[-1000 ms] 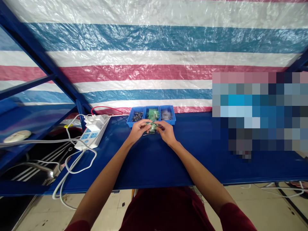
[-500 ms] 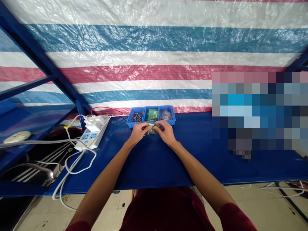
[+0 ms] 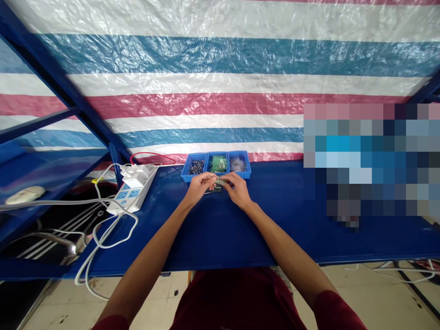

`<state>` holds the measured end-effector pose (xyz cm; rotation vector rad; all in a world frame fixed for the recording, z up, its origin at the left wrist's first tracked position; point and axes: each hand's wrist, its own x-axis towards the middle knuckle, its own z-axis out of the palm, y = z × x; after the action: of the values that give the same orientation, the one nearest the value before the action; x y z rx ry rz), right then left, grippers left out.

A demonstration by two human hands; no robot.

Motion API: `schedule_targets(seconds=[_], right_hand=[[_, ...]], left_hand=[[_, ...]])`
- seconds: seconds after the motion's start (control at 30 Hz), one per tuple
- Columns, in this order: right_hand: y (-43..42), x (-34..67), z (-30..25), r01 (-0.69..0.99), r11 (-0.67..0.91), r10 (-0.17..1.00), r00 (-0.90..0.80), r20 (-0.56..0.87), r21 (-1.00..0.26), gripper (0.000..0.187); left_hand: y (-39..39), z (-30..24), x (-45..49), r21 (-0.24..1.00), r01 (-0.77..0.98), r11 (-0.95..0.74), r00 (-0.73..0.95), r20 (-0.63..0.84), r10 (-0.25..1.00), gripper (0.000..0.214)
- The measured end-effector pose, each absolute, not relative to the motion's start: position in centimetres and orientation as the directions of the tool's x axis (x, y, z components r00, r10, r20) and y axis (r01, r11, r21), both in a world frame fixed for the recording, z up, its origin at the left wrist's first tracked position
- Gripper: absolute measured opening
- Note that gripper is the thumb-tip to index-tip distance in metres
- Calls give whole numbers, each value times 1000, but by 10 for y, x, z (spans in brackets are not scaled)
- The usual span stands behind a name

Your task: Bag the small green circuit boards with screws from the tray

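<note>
We see striped tarp [image 3: 220, 55]: woven plastic, creased, glossy. Blue tabletop [image 3: 220, 233]: smooth, low sheen. Blue bins [image 3: 245, 175]: smooth moulded plastic. In leftmost, small fasteners [image 3: 196, 167]: shiny metal. In middle, green packets [image 3: 217, 163]: glossy plastic film. In rightmost, cloudy bags [image 3: 238, 165]: thin plastic. Held green piece [image 3: 222, 181]: material too small for us to tell. Power strip [image 3: 137, 201]: smooth white plastic. Maroon shirt [image 3: 237, 298]: matt cloth.

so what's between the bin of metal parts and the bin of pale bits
The middle blue bin, with green pieces in it, as the head view shows.
</note>
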<state>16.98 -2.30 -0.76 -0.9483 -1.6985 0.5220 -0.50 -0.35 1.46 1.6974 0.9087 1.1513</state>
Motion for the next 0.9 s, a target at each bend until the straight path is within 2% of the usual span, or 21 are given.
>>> schedule_targets(seconds=[0.13,0.3,0.43,0.57,0.67,0.77,0.9], right_hand=[[-20,171,-9,360,571,798,-32,602,-737,19],[-20,169,-8,352,556,817,-65,573,-753,24],[-25,170,-4,296,533,842,-94,531,-793,28],[-25,173,-7,327,623,778,-168,606,-710,45],[-22,173,-12,379,649,750,-170,640,-660,37],[-20,173,-12,397,620,766,-121,631,-677,22],[-21,173,-6,379,548,817,-54,574,-745,26]], left_hand=[[-1,12,-5,871,206,-446,318,371,872,33],[1,11,-5,834,281,-476,312,389,867,32],[0,12,-7,898,224,-379,274,316,909,35],[-3,17,-7,958,95,-272,287,235,929,42],[-5,20,-6,972,53,-228,328,199,924,39],[-5,21,-6,963,57,-264,340,230,912,40],[-3,20,-7,939,74,-336,353,290,890,47]])
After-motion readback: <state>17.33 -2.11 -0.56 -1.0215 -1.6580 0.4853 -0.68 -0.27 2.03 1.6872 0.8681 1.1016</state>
